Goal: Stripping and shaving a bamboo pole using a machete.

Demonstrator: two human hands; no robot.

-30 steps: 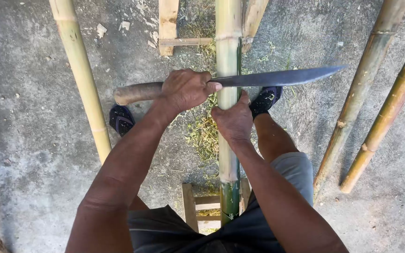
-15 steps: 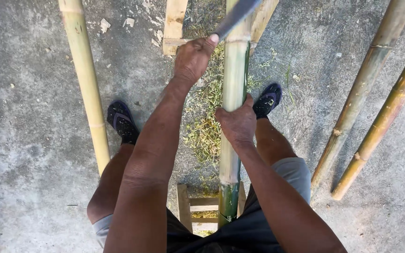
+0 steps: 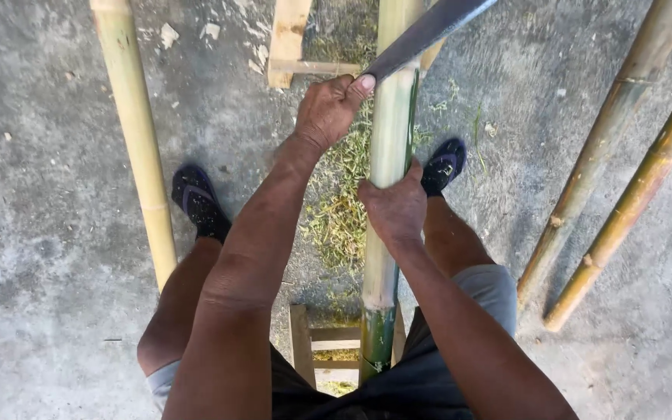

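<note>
Long pale-yellow bamboo pole [image 3: 389,155], green at its near end, lying lengthwise between the knees on a low wooden frame [image 3: 314,342], clasped from above by the right hand [image 3: 395,208]. Just beyond, left hand [image 3: 328,109] clenched around the handle of a long grey steel machete [image 3: 428,33], blade slanting across the pole. Left of that hand, a second yellow bamboo pole [image 3: 135,132]; right of the right hand, two more bamboo poles [image 3: 624,155] on grey concrete floor [image 3: 40,233] strewn with green shavings [image 3: 340,218].
</note>
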